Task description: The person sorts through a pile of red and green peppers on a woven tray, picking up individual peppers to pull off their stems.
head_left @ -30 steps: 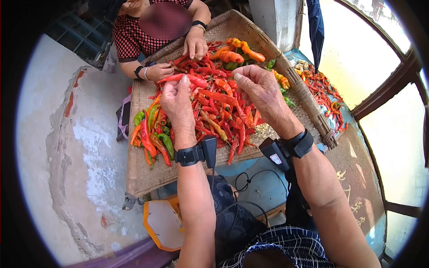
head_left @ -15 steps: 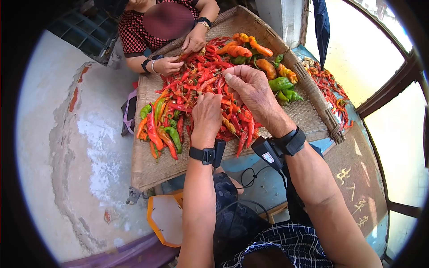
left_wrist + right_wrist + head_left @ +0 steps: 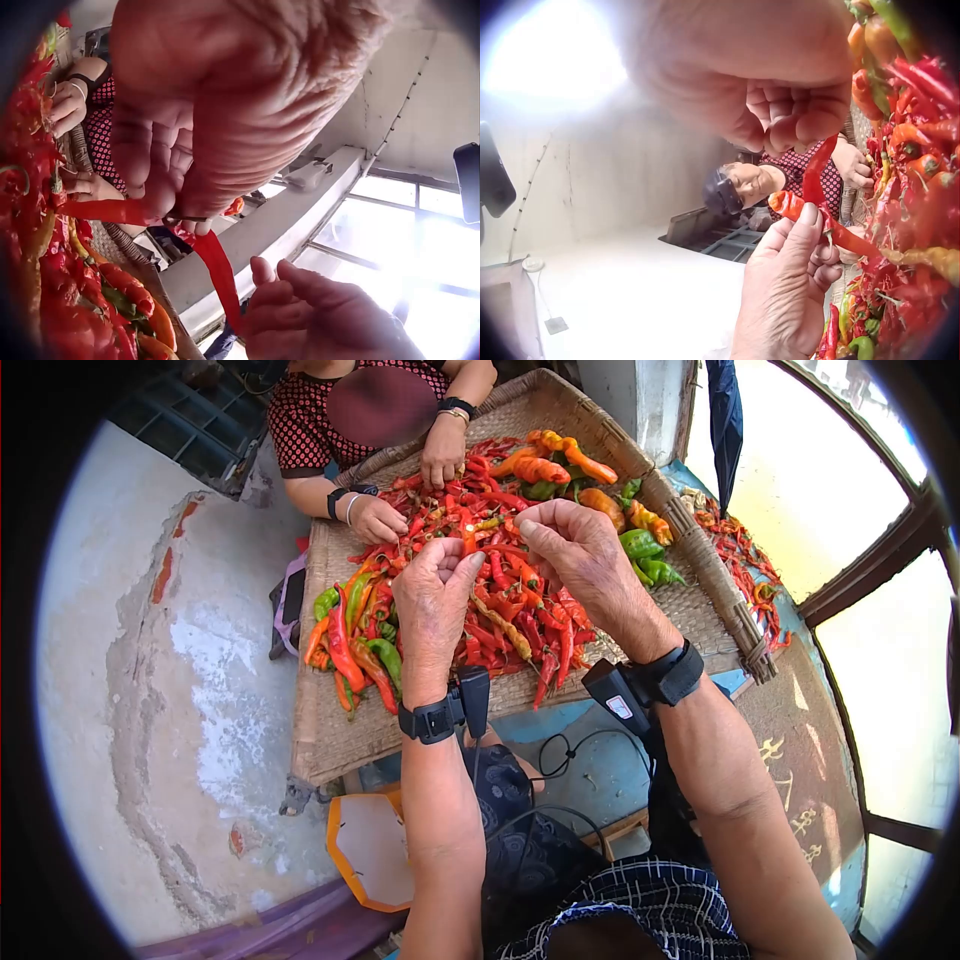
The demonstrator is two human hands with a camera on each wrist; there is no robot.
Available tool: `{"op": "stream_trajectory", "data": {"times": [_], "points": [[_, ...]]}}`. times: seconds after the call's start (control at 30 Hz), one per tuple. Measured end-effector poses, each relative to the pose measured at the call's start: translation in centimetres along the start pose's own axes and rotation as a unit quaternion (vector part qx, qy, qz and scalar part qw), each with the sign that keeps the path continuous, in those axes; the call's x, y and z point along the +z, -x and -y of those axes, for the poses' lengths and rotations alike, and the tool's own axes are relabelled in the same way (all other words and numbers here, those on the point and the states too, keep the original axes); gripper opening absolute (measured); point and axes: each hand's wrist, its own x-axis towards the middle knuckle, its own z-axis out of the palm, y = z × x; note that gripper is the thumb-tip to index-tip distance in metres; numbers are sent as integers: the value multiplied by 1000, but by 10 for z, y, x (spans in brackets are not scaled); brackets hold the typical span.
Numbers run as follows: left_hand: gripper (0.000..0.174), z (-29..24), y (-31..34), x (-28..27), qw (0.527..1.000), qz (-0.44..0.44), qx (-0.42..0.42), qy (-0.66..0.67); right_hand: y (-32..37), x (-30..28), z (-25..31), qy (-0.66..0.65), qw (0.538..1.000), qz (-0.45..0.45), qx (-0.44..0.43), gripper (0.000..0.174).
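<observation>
Between thumb and fingers, my left hand point(image 3: 432, 600) pinches a red chili pepper point(image 3: 468, 532) above the pile. The right wrist view shows an orange-red end point(image 3: 785, 203) and a long red length point(image 3: 819, 174) at the left thumb. In the left wrist view, a flat red strip point(image 3: 219, 277) runs from the left fingertips toward my right hand point(image 3: 322, 311). In the head view the right hand point(image 3: 590, 570) hovers to the right of the pepper, fingers loosely curled, nothing visible in them. Below both hands spreads a heap of red chili peppers point(image 3: 545, 625).
The peppers lie in a large woven tray point(image 3: 345, 745). Green and orange peppers point(image 3: 650, 550) sit at its right, more point(image 3: 365, 660) at its left. Another person's hands point(image 3: 377, 520) work at the far side. An orange-rimmed container point(image 3: 370, 850) stands below; a cable point(image 3: 560, 755) hangs near the lap.
My left hand first held a long red pepper, then went down into the pile, and is now raised with a red pepper pinched. The right hand keeps nearly the same pose.
</observation>
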Motion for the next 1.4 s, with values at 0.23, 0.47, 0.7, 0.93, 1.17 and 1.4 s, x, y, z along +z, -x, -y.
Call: {"op": "stream_trajectory", "data": {"times": [0.23, 0.47, 0.7, 0.93, 1.17, 1.4], "points": [[22, 0, 1, 3, 991, 93, -88, 26, 4, -23, 11, 101, 994, 16, 32, 22], [26, -10, 0, -3, 986, 99, -103, 88, 4, -44, 5, 124, 992, 18, -5, 22], [42, 2, -22, 4, 924, -86, -95, 360, 5, -44, 5, 134, 989, 57, 4, 20], [31, 14, 13, 19, 954, 176, 73, -232, 3, -45, 0, 169, 984, 48, -18, 21], [20, 17, 12, 19, 967, 119, 84, -207, 6, -41, 1, 157, 986, 55, -22, 20], [19, 3, 1, 2, 978, 42, -45, 201, 4, -38, -1, 171, 983, 69, -4, 20]]}}
